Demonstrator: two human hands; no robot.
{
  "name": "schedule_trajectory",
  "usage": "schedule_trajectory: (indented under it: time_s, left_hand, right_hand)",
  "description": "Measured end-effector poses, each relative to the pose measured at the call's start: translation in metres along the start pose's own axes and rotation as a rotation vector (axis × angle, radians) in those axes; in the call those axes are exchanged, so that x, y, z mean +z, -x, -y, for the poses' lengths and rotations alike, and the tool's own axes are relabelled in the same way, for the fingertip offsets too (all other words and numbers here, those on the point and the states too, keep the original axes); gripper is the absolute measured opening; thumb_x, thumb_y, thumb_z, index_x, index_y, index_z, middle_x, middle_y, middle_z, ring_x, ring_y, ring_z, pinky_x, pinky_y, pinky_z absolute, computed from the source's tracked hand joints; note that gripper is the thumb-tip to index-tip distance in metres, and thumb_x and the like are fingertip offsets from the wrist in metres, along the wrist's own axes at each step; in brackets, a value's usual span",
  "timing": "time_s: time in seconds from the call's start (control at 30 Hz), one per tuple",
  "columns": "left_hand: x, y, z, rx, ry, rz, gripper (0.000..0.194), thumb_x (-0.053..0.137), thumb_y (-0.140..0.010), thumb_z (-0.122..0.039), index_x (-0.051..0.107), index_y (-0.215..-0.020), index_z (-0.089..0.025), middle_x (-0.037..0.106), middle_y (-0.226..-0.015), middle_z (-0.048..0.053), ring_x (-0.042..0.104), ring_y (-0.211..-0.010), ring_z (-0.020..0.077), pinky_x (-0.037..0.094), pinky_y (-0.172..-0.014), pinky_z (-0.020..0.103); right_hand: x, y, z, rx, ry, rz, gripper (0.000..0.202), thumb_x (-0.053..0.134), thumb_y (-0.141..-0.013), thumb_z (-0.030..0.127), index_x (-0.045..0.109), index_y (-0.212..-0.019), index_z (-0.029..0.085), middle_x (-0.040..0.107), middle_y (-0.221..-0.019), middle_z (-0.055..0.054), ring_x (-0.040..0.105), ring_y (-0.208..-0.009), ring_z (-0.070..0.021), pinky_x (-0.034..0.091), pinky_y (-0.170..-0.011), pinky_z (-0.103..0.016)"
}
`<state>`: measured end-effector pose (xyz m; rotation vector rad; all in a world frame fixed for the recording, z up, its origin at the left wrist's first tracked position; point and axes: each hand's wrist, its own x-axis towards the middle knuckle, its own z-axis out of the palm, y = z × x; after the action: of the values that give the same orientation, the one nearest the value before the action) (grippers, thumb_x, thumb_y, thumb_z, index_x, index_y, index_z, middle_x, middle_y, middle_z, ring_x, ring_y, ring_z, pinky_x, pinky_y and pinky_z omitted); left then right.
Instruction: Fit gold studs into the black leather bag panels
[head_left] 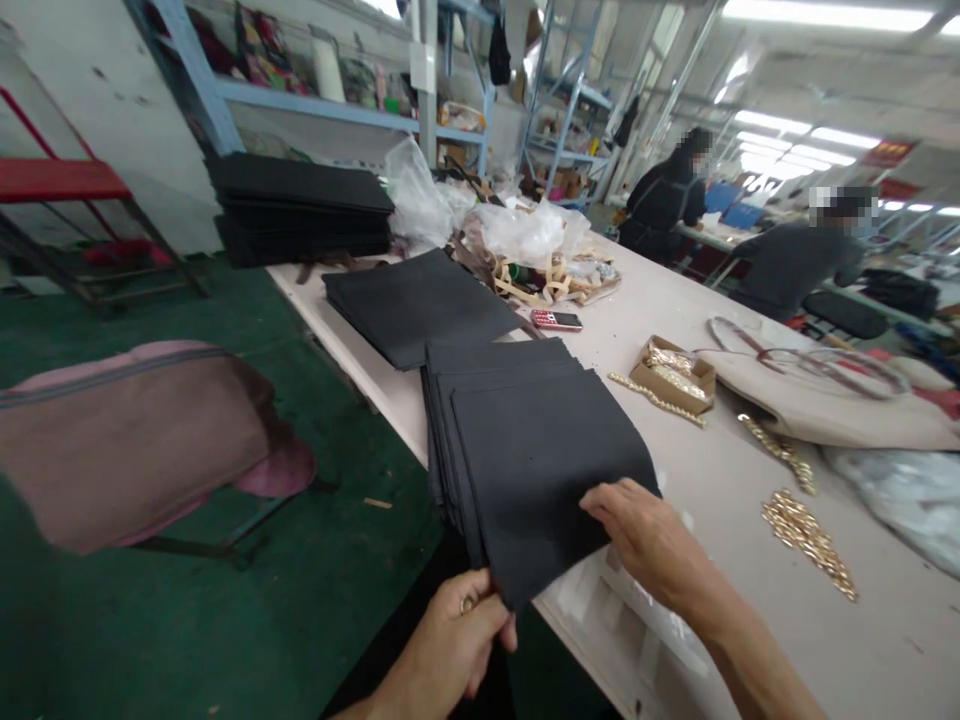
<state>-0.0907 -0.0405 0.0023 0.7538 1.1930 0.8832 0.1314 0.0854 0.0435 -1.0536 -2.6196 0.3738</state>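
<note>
Sheet stack: black sheets (442, 430) at the bench's (720, 530) near left edge, their near corners overhanging it; the overhang probably gives finger access from below.
Top sheet (540, 440): uppermost on the stack, its right side curved; two-sided contact likely keeps it aligned.
Left hand (461, 640): thumb and fingers closed on the near corner; the number of layers gripped cannot be told.
Right hand (649, 535): fingers narrow, touching the near right part of the top sheet; whether the thumb grips beneath cannot be told.
Far sheets (427, 305): laid flat just beyond the stack, probably for short reach.
Far stack (300, 200): more black pieces, far left.
Box (675, 393): open cardboard, right of the stack; contains gold chain (671, 360), partly in clear wrap. The walls likely prevent scatter.
Loose chain: one strand (660, 400) beside the box; a heap (806, 540) at near right.
Phone (556, 320): beyond the stack, beside plastic bags (536, 235), contents unclear.
</note>
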Motion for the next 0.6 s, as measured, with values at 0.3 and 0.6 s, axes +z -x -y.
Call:
schedule_trajectory:
  time_s: [0.3, 0.6]
  left_hand:
    - [0.012, 0.011, -0.011, -0.004, -0.012, 0.02, 0.028, 0.067, -0.079, -0.039, 0.07, -0.089, -0.013, 0.038, -0.052, -0.008, 0.025, -0.04, 0.0041, 0.021, -0.04, 0.019]
    - [0.006, 0.004, -0.005, 0.048, 0.206, -0.098, 0.034, 0.072, -0.077, -0.048, 0.061, -0.085, -0.017, 0.035, -0.045, -0.011, 0.02, -0.037, 0.0035, 0.019, -0.038, 0.017]
  right_hand:
    - [0.006, 0.089, 0.001, 0.159, -0.18, 0.005, 0.021, 0.039, -0.102, 0.019, 0.059, -0.102, 0.025, 0.066, -0.103, -0.005, 0.059, -0.102, -0.0193, 0.05, -0.087, -0.033]
    - [-0.019, 0.124, 0.004, 0.334, -0.266, 0.093, 0.022, 0.042, -0.101, 0.027, 0.064, -0.096, 0.026, 0.066, -0.1, -0.004, 0.064, -0.094, -0.0181, 0.051, -0.082, -0.03]
